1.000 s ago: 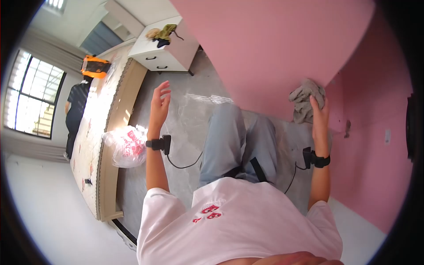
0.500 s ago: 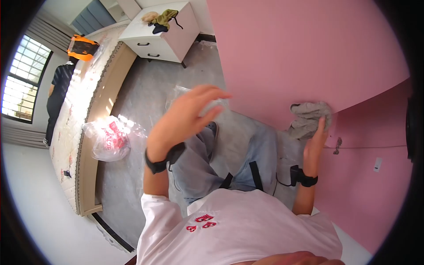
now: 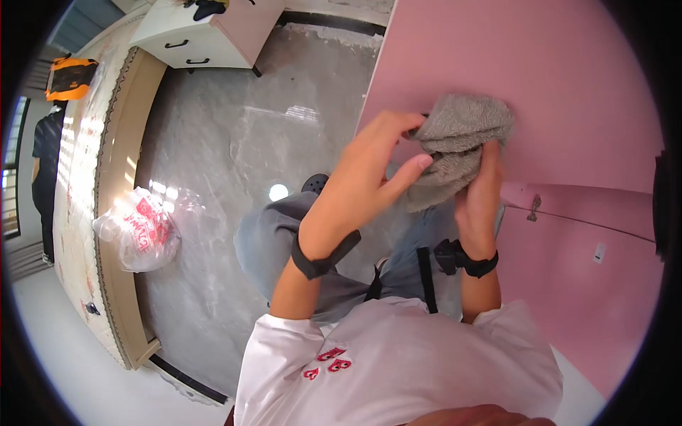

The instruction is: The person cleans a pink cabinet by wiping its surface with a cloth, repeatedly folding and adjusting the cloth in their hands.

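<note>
Grasping a crumpled grey terry cloth [image 3: 469,124] in the right hand [image 3: 482,195], fingers closed on its lower right side, lifted in front of a large smooth pink panel [image 3: 568,92]; cannot tell whether brushing against that panel. Holding the left hand [image 3: 373,163] at the cloth's left edge, thumb and fingers parted and curved, thumb tip overlapping the fabric; cannot tell whether pinching it or only resting there. Wearing black straps on both wrists, a white short-sleeved T-shirt [image 3: 412,355] with red heart-shaped patches [image 3: 334,362], and loose blue-grey trousers [image 3: 266,231]. Can see, lower right of the cloth, a small metal fitting [image 3: 534,206] and a small white rectangular plate [image 3: 599,253] on pink surfaces. Can see, leftward across the glossy grey floor [image 3: 220,142], a translucent plastic bag with red print [image 3: 145,234] beside a pale-framed bed with a floral mattress [image 3: 79,241]. Farther off, can make out a white cabinet with black handles [image 3: 227,42], an orange-and-black case [image 3: 71,78] and a dark-clothed person [image 3: 47,163] beyond the bed.
</note>
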The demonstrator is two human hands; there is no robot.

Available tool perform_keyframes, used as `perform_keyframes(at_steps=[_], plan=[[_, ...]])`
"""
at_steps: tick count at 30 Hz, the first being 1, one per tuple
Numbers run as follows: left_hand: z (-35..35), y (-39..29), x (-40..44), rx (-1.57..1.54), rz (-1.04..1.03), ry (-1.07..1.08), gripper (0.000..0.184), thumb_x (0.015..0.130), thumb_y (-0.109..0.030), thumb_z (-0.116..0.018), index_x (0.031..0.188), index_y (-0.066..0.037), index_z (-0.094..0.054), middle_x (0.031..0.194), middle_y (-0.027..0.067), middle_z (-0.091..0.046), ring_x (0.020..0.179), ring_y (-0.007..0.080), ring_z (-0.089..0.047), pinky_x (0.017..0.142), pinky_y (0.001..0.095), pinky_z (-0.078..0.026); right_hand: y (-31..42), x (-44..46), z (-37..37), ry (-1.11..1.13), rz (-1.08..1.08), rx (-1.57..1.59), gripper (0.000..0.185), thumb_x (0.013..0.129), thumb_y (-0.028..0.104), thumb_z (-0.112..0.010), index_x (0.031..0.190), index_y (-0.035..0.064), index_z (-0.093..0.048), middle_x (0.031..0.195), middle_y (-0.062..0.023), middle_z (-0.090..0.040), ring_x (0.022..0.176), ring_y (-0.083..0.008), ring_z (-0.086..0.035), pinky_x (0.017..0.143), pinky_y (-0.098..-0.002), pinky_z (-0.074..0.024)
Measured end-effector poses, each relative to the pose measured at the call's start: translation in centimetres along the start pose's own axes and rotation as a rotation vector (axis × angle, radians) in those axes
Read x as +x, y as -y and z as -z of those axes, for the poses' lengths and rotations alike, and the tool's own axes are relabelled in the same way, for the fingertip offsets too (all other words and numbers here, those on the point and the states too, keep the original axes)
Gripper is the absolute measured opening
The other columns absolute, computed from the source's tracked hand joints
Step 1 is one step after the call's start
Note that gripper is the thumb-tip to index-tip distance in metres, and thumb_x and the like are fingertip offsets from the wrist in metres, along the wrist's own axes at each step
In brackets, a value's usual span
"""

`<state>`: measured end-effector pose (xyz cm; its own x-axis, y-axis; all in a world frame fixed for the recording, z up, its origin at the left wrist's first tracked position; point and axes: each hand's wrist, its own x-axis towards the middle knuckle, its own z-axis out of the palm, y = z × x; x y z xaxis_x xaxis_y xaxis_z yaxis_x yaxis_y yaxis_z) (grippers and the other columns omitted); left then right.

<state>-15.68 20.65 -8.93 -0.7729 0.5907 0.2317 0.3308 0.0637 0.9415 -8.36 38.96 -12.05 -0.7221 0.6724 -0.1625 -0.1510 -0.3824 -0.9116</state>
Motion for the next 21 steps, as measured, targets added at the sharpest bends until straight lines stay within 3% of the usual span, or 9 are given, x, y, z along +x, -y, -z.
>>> perform_keyframes(at_steps=[1, 3, 6, 9, 13, 17, 21], plan=[[0.5, 0.7, 0.0, -0.005, 0.013, 0.011, 0.047, 0.095, -0.015, -0.072, 0.139, -0.004, -0.058, 0.134, 0.0113, -0.061, 0.114, 0.0247, -0.064, 0.097, 0.0385, -0.052, -0.7, -0.1, -0.8, 0.032, 0.01, -0.013, 0.044, 0.11, 0.03, -0.053, 0.138, -0.0037, -0.057, 0.133, -0.0091, -0.063, 0.118, -0.0161, -0.06, 0.102, -0.0345, -0.0475], [1.3, 1.7, 0.1, 0.211, -0.234, -0.29, 0.049, 0.092, -0.013, -0.073, 0.137, -0.002, -0.058, 0.133, 0.0172, -0.061, 0.12, 0.0342, -0.06, 0.101, 0.0412, -0.05, -1.5, -0.1, -2.5, 0.061, -0.029, -0.025, 0.044, 0.11, 0.03, -0.054, 0.137, -0.0043, -0.057, 0.134, -0.0089, -0.062, 0.119, -0.0157, -0.059, 0.102, -0.0343, -0.0471], [2.9, 1.1, -0.2, 0.212, -0.231, -0.359, 0.051, 0.091, -0.012, -0.073, 0.139, -0.003, -0.058, 0.138, 0.0186, -0.058, 0.127, 0.0369, -0.056, 0.106, 0.0425, -0.047, -1.7, -0.4, -5.8, 0.174, -0.113, -0.043, 0.044, 0.109, 0.029, -0.055, 0.136, -0.0049, -0.058, 0.134, -0.0083, -0.063, 0.119, -0.0151, -0.059, 0.103, -0.0338, -0.0462], [3.8, 0.7, -1.1, 0.16, -0.224, -0.295, 0.053, 0.089, -0.009, -0.073, 0.14, -0.003, -0.058, 0.139, 0.0182, -0.059, 0.127, 0.0358, -0.057, 0.107, 0.0428, -0.047, -3.4, 0.2, -8.1, 0.285, -0.129, -0.021, 0.041, 0.108, 0.027, -0.058, 0.134, -0.0039, -0.061, 0.131, -0.0071, -0.065, 0.118, -0.0144, -0.06, 0.104, -0.0329, -0.0459], [3.8, 1.8, -2.6, 0.176, -0.006, -0.455, 0.056, 0.089, -0.001, -0.072, 0.143, -0.002, -0.056, 0.143, 0.0172, -0.058, 0.126, 0.0312, -0.061, 0.107, 0.0394, -0.048, -5.1, 1.0, -9.9, 0.424, -0.217, 0.001, 0.036, 0.105, 0.023, -0.063, 0.132, -0.0006, -0.064, 0.127, -0.006, -0.068, 0.118, -0.0135, -0.061, 0.103, -0.032, -0.047], [3.4, 0.9, -3.2, 0.108, 0.047, -0.388, 0.059, 0.089, 0.001, -0.071, 0.146, -0.003, -0.055, 0.141, 0.0165, -0.06, 0.13, 0.028, -0.06, 0.106, 0.0369, -0.049, -5.3, 1.0, -9.8, 0.427, -0.227, 0.153, 0.038, 0.105, 0.027, -0.063, 0.131, -0.0013, -0.066, 0.125, -0.0061, -0.069, 0.117, -0.0131, -0.062, 0.101, -0.0321, -0.0483], [0.7, 0.4, -2.2, 0.152, -0.071, -0.256, 0.062, 0.086, 0.001, -0.072, 0.146, -0.002, -0.056, 0.146, 0.0168, -0.058, 0.132, 0.0308, -0.058, 0.112, 0.0395, -0.045, -2.6, 0.1, -7.2, 0.29, -0.217, 0.253, 0.04, 0.105, 0.03, -0.064, 0.128, -0.0024, -0.066, 0.122, -0.0063, -0.07, 0.114, -0.0132, -0.064, 0.099, -0.0313, -0.0494]])
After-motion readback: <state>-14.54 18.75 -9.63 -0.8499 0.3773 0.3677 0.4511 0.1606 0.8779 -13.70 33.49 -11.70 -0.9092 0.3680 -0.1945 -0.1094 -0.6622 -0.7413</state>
